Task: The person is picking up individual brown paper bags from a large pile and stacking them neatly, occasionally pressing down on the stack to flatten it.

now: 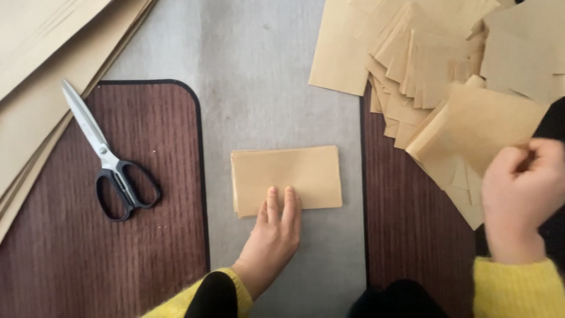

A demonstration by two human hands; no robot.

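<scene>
The right hand has its grip pinched shut on a tan paper sheet, lifted off the loose pile at 1 o'clock. The left hand lies flat, fingers together, pressing the near edge of a folded stack — long axis 9 to 3 — on the grey surface. Scissors rest at 9 o'clock. The right thumb is hidden.

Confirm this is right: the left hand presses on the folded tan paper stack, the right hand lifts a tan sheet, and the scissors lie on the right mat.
Not quite. The head view shows the scissors on the left mat, not the right. The left hand does press the folded tan paper stack, and the right hand lifts a tan sheet.
</scene>
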